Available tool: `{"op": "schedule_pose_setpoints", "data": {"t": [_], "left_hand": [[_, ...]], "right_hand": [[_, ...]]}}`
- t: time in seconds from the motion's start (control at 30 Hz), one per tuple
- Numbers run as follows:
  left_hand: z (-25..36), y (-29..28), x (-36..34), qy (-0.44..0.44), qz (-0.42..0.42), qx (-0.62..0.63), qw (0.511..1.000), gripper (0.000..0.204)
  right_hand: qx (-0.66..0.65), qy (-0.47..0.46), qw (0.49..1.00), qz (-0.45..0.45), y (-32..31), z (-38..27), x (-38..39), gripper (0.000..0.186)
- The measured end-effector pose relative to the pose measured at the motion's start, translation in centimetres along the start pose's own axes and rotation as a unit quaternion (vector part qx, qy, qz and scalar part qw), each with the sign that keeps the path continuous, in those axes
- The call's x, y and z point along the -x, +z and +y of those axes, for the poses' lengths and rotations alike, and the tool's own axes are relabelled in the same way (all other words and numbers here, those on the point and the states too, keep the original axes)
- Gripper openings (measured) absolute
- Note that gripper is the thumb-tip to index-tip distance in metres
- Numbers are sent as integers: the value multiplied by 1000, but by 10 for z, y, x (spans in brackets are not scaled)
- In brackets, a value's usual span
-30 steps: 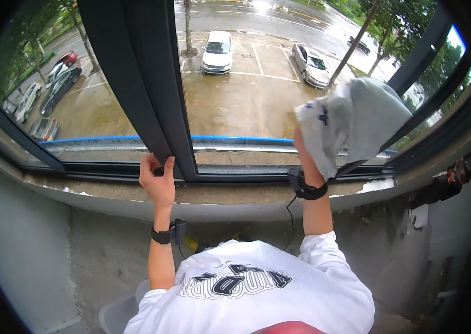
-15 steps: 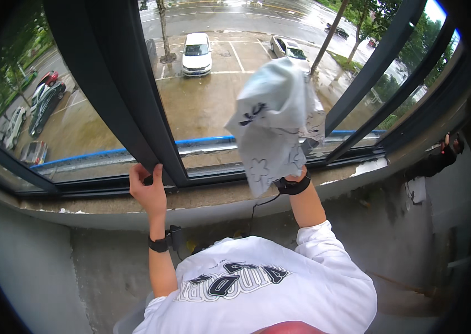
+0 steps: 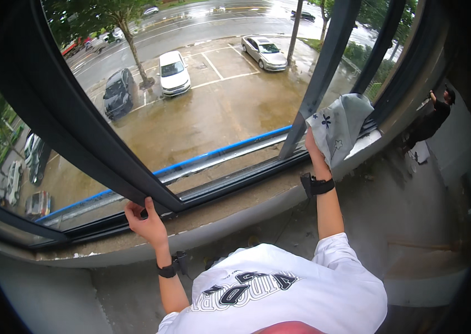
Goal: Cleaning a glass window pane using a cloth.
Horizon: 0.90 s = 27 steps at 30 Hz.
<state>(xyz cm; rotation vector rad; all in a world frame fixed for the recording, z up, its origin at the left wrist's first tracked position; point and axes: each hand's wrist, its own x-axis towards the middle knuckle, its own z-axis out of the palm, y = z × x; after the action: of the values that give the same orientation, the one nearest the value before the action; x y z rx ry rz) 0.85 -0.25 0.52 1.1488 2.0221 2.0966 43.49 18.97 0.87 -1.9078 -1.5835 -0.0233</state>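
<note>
Right hand (image 3: pixel 313 142): raised at the right of the window, with a pale printed cloth (image 3: pixel 344 125) draped over it. The cloth hides the fingers, so cannot tell whether they are spread or closed. Cloth lies in view across the lower part of a grey post (image 3: pixel 321 69) and the frame behind; contact with either not clear. Left hand (image 3: pixel 149 224): at the foot of the wide dark post (image 3: pixel 88 131), thumb up against it and fingers curled; cannot tell whether they pinch it. Black bands sit on both wrists. The sill (image 3: pixel 213 224), worn and patchy, runs below the window between the person and the glass. The dark post blocks part of the lot at left. Outside: blue strip (image 3: pixel 218 152) along the outer ledge, white car (image 3: pixel 174 74), dark car (image 3: pixel 119 93) beside it, silver car (image 3: pixel 265 54), tree (image 3: pixel 129 47), wet road. Far right, indoors: a co-worker (image 3: pixel 433 117) in black, well apart from both hands.
</note>
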Motion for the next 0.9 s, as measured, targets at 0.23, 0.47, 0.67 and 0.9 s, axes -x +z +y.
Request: {"op": "schedule_pose_setpoints", "data": {"t": [0.23, 0.47, 0.67, 0.9], "left_hand": [[-4, 1, -2, 0, 5, 30, 1000, 33], [-7, -7, -4, -13, -20, 14, 1000, 40], [-1, 18, 25, 329, 69, -252, 907, 65], [-31, 60, 47, 344, -150, -323, 869, 69]], "right_hand": [[8, -89, 996, -27, 25, -44, 24, 41], [34, -179, 983, 10, 32, -39, 38, 41], [93, -204, 970, 93, 42, -3, 35, 40], [125, -192, 967, 114, 33, 27, 13, 41]]}}
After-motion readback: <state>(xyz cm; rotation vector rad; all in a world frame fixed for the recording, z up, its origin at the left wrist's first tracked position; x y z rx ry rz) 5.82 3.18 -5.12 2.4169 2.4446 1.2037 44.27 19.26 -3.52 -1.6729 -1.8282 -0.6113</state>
